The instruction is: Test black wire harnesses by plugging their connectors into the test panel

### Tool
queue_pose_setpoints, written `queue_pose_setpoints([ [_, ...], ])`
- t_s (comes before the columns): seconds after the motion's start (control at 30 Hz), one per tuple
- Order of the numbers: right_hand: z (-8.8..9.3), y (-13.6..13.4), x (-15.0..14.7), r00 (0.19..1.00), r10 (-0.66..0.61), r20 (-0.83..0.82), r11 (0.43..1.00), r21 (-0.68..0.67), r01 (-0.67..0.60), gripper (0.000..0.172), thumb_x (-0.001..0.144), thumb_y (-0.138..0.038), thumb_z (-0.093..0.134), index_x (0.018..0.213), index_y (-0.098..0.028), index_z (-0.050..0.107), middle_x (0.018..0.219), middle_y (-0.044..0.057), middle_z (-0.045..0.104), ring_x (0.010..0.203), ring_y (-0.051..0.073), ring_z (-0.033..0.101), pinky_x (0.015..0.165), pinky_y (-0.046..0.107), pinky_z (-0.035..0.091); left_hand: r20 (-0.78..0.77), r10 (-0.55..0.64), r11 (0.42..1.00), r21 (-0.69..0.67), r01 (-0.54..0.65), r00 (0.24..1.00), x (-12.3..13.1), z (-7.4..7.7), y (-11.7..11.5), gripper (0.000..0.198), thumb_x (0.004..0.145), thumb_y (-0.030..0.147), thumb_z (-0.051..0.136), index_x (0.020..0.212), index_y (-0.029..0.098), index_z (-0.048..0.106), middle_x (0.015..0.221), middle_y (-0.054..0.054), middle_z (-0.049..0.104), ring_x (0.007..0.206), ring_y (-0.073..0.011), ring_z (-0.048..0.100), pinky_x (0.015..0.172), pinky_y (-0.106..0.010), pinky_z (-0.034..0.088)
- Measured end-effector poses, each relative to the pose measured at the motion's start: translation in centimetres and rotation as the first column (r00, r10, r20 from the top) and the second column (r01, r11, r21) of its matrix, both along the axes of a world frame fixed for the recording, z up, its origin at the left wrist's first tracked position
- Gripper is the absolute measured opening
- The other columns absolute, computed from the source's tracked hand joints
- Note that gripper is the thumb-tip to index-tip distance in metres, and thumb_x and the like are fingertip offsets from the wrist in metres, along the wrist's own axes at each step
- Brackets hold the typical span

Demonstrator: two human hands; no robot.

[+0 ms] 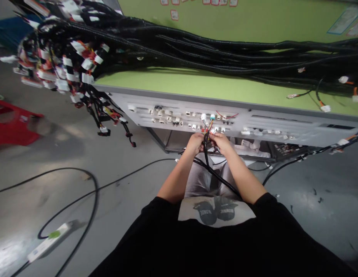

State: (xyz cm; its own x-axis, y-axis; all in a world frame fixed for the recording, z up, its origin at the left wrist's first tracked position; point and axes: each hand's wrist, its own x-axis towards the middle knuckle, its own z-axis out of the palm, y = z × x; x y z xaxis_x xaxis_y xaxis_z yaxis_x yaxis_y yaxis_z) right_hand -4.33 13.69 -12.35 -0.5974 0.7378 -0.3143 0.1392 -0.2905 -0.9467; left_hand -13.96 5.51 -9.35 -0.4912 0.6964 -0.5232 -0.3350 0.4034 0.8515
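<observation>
Standing at the far left, a red stool [15,123] shows partly on the grey floor [129,231]. Near it, a black cord [96,192] loops, and a white power strip [44,246] lies at a slant. Next, connectors [63,73] hang in a cluster off the left end of the green table [167,80], where thick black cables [196,48] stretch along to the right edge. Below the table's front edge, a pale panel [311,133] carries rows of small sockets [169,118]. Before its middle, the left hand [197,144] pinches a harness [206,156] from the left. Coloured wires rise from it to a teal plug [212,117] at the panel; its black part runs down over the person's legs [196,179]. The right hand [220,143] grips it from the other side, fingertips partly hidden. Farther right, a loose plug [325,109] lies by the table's edge.
</observation>
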Motion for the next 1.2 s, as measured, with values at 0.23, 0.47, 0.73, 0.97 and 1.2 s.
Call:
queue_pose_setpoints([
  [0.23,0.1,-0.8,-0.6,0.982,-0.177,-0.059,0.979,-0.112,0.170,0.020,0.065,-0.021,0.069,0.075,-0.018,0.052,0.054,-0.006,0.058,0.046,0.007,0.053,0.042,0.016,0.041,-0.226,-0.063,0.997,-0.046,0.054,0.972,-0.4,-0.6,-0.7,0.011,0.075,0.014,0.053,0.067,0.015,0.060,0.041,0.000,0.049,0.033,-0.0110,0.045,0.042,-0.020,0.033],
  [0.47,0.6,-0.7,-1.0,0.978,-0.200,-0.055,0.953,-0.243,0.181,0.010,0.065,-0.012,0.064,0.069,-0.016,0.056,0.055,-0.006,0.059,0.043,0.005,0.049,0.038,0.015,0.036,0.263,-0.023,0.991,0.130,-0.012,0.965,-1.2,-0.8,-1.0,0.009,0.070,0.005,0.053,0.073,0.010,0.060,0.052,-0.002,0.056,0.038,-0.0087,0.045,0.041,-0.019,0.034],
  [0.73,1.1,-0.3,-0.9,0.981,-0.189,-0.035,0.948,-0.267,0.173,0.013,0.064,-0.006,0.063,0.066,-0.017,0.055,0.050,-0.006,0.055,0.040,0.004,0.042,0.035,0.015,0.033,0.239,-0.158,0.980,0.154,0.123,0.958,-3.4,-1.5,0.0,0.013,0.077,0.013,0.060,0.065,0.009,0.059,0.049,-0.002,0.053,0.034,-0.0048,0.040,0.035,-0.015,0.025],
  [0.97,1.2,-1.4,-0.4,0.985,-0.172,-0.012,0.960,-0.226,0.165,0.018,0.060,-0.012,0.068,0.065,-0.018,0.052,0.048,-0.007,0.053,0.041,0.004,0.044,0.036,0.014,0.034,-0.302,-0.170,0.981,0.032,0.189,0.938,-2.4,-0.9,-0.4,0.016,0.069,0.004,0.055,0.055,0.012,0.059,0.043,0.002,0.048,0.034,-0.0056,0.035,0.038,-0.019,0.022],
  [1.2,1.2,-1.4,-0.2,0.989,-0.012,-0.145,0.921,-0.387,-0.046,0.017,0.061,-0.008,0.061,0.073,-0.018,0.057,0.057,-0.004,0.063,0.048,0.008,0.056,0.045,0.016,0.045,-0.267,0.046,0.992,0.123,-0.013,0.963,-0.7,-1.1,-1.1,0.013,0.072,0.006,0.050,0.064,0.015,0.055,0.054,0.001,0.055,0.039,-0.0070,0.043,0.042,-0.018,0.029],
])
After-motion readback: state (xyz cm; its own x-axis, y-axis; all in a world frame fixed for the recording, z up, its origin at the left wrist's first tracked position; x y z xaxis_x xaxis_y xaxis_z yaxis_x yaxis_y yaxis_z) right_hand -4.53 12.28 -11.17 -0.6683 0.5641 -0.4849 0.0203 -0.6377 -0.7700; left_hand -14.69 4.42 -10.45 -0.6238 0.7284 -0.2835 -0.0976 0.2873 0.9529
